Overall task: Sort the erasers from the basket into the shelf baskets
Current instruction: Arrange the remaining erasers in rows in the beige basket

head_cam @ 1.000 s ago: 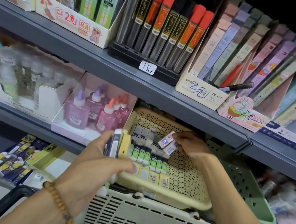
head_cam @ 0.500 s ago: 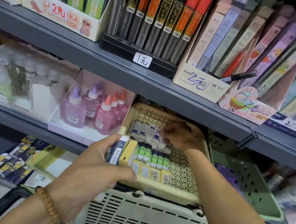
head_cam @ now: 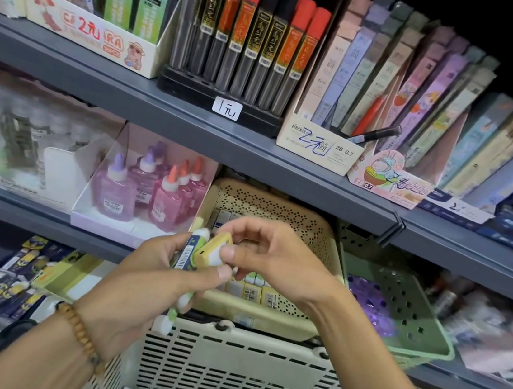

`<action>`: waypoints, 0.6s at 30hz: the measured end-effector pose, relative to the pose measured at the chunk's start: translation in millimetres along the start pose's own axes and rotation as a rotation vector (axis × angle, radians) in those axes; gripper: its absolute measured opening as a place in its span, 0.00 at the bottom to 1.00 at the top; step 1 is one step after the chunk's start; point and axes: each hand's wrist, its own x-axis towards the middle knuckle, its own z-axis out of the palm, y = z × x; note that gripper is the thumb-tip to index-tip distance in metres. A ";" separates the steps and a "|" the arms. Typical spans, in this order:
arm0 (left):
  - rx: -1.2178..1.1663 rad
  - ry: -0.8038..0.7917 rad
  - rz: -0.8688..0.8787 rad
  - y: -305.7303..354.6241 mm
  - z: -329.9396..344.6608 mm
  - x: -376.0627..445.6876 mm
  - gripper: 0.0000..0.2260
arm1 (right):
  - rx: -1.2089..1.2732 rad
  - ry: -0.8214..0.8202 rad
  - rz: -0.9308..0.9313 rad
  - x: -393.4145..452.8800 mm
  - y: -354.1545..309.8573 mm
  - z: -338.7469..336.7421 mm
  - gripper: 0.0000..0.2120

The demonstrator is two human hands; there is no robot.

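— What do we have in our hands?

— Our left hand (head_cam: 153, 275) grasps a small stack of sleeved erasers (head_cam: 190, 251), green-and-white ones among them. Our right hand (head_cam: 269, 261) pinches a yellow-sleeved white eraser (head_cam: 213, 249) at the top of that stack.

— And where are we holding them?

— In front of the beige perforated plastic shelf basket (head_cam: 279, 210), where rows of erasers (head_cam: 249, 289) already stand. Below us sits the white slotted carrying basket (head_cam: 225, 370), more erasers at its bottom. A green perforated basket (head_cam: 404, 298) stands just right of the beige one.
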 end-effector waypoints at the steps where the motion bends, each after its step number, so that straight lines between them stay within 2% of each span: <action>1: 0.007 0.019 0.004 0.1 0.0 -0.1 0.16 | 0.067 0.011 0.001 0.8 0.0 -1.3 0.04; 4: -0.091 0.088 -0.042 2.9 -2.3 1.0 0.18 | 0.308 0.142 0.072 3.2 1.0 -17.4 0.04; 5: -0.131 0.117 -0.064 4.7 -3.6 2.0 0.19 | 0.278 0.208 0.117 3.8 3.9 -24.0 0.05; 7: -0.205 0.181 -0.112 9.4 -6.8 4.0 0.17 | 0.048 0.275 0.217 4.4 13.3 -32.5 0.05; 9: -0.249 0.205 -0.140 13.4 -9.9 4.2 0.13 | -0.114 0.220 0.292 6.3 22.4 -32.1 0.03; 13: -0.195 0.193 -0.117 16.2 -13.3 -0.5 0.14 | -0.348 0.123 0.340 16.1 32.3 -25.0 0.08; 15: -0.172 0.156 -0.098 15.9 -14.2 -3.4 0.18 | -0.402 0.107 0.395 21.8 37.1 -19.6 0.06; 18: -0.157 0.099 -0.086 14.4 -14.0 -5.2 0.19 | -0.404 0.040 0.433 23.1 41.5 -5.7 0.05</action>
